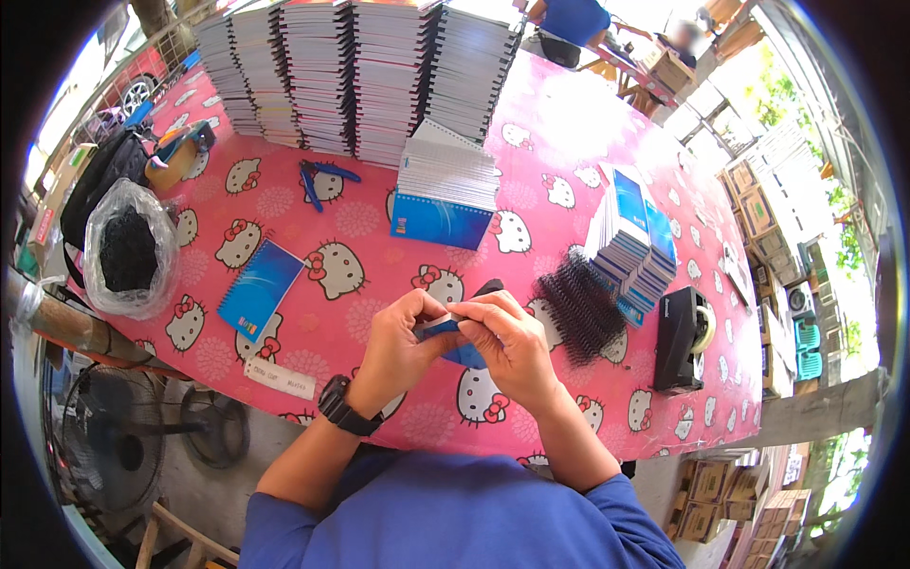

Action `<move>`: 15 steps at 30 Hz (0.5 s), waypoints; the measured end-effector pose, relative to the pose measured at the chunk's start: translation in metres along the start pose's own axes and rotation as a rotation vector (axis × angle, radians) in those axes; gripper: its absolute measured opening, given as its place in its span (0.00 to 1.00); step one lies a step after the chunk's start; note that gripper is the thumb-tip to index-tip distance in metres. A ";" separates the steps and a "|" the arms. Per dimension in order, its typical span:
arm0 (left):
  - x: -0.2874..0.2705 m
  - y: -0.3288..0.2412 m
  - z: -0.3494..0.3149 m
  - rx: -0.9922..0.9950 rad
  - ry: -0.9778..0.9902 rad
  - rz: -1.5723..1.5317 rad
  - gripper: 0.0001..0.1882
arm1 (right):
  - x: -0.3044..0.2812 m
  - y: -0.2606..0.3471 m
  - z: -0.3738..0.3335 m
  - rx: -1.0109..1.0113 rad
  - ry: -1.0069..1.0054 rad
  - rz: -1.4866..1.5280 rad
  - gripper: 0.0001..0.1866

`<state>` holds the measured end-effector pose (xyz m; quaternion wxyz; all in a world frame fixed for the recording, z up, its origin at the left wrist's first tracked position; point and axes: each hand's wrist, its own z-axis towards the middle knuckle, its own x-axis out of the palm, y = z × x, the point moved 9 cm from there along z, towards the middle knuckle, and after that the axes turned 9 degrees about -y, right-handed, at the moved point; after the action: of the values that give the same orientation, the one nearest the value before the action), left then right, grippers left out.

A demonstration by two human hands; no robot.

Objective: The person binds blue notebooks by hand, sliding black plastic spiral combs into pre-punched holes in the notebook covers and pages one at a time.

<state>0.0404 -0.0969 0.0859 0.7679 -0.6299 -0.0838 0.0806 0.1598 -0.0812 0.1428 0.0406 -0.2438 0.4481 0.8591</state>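
Note:
My left hand [400, 343] and my right hand [504, 343] meet over the near middle of the table, fingers pinched together. Between them is a blue notebook [464, 356], tilted and mostly hidden by the fingers. A dark tip [489, 286] pokes out just beyond my right hand; its kind is unclear. Right of my right hand lies a heap of black spiral binding coils [583, 308]. A finished spiral notebook [263, 287] with a blue cover lies to the left. Beyond my hands sits a stack of punched pages with blue covers [441, 220].
Tall stacks of bound books [355, 81] stand at the back. Blue-handled pliers [318, 180] and a clear bag of black material [131, 248] lie left. Right are stacked blue notebooks [630, 237] and a tape dispenser [678, 341]. A fan [109, 436] stands below the left edge.

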 end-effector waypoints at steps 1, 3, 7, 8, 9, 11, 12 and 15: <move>-0.001 0.000 0.000 0.001 0.003 0.006 0.13 | 0.000 0.015 0.001 -0.175 -0.023 -0.112 0.15; -0.004 0.001 0.000 -0.030 -0.024 -0.045 0.11 | -0.003 0.021 0.002 -0.144 -0.076 -0.091 0.14; -0.003 -0.005 0.001 0.046 -0.005 0.008 0.11 | -0.007 -0.001 -0.002 0.100 -0.107 0.059 0.14; -0.004 -0.001 0.001 0.018 -0.008 0.007 0.11 | -0.007 0.008 -0.001 -0.016 -0.100 0.005 0.14; -0.006 0.002 0.001 -0.010 -0.011 0.005 0.11 | -0.006 0.017 -0.001 -0.133 -0.092 -0.049 0.14; -0.006 -0.001 0.000 -0.019 -0.017 -0.024 0.11 | -0.003 0.022 0.000 -0.156 -0.097 -0.047 0.13; -0.006 -0.001 -0.001 -0.027 -0.020 -0.051 0.12 | -0.004 0.019 -0.001 -0.129 -0.135 -0.047 0.13; -0.008 -0.007 -0.004 0.027 -0.020 0.037 0.11 | -0.003 0.012 -0.001 -0.054 -0.170 -0.051 0.14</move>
<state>0.0339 -0.1043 0.0917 0.7739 -0.6199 -0.0789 0.1023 0.1598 -0.0890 0.1529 0.0939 -0.1823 0.4135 0.8871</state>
